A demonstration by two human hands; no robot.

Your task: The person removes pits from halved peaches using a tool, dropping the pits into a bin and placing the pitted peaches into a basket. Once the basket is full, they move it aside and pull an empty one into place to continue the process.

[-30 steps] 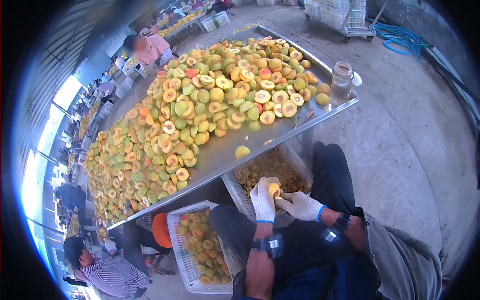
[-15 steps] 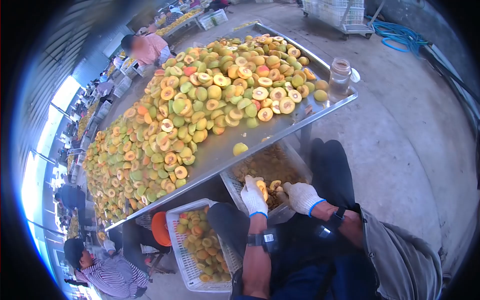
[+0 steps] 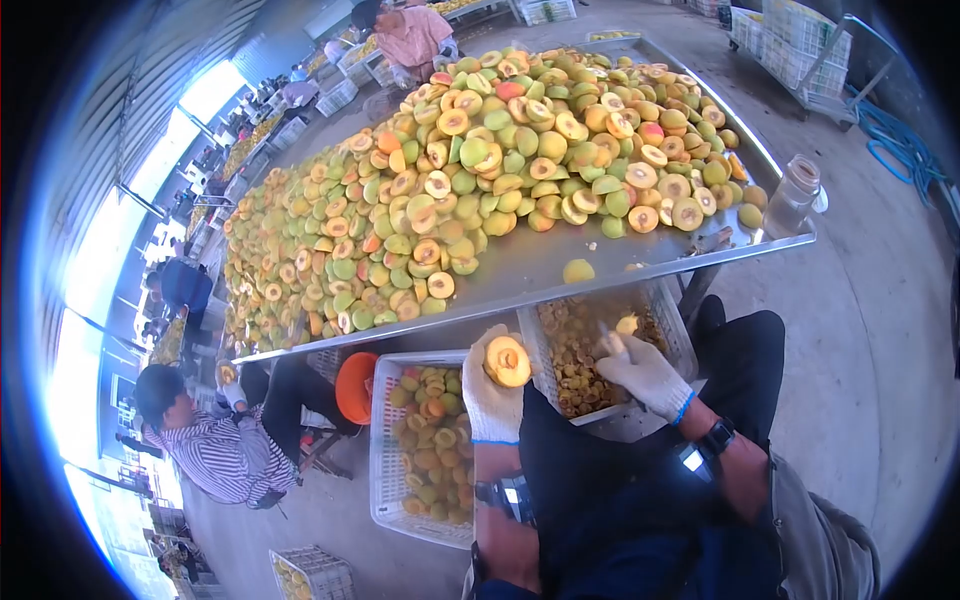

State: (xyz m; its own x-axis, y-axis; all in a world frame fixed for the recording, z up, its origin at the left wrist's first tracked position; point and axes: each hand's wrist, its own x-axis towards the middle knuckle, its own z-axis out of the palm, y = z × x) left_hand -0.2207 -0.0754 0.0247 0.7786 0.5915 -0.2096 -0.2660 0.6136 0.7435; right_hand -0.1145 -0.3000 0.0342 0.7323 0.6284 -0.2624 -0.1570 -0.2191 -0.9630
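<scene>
My left hand, in a white knit glove, holds a halved peach with its cut face turned up and a hollow at the middle. It is beside the white crate of peach halves. My right hand, gloved too, is over the crate of pits and scraps. Its fingers are curled and smeared by motion around something I cannot make out. A small yellow piece shows just beyond these fingers. Above both hands, many peach halves are heaped on the metal table.
A clear jar stands at the table's right corner. An orange bucket is left of the peach crate. A person in stripes sits at left; another person is behind the table. A cart with crates stands at upper right.
My left hand has moved away from the scrap crate with the peach half, now turned cut face up. My right hand has separated from it, staying over the scraps. The camera view has shifted.
</scene>
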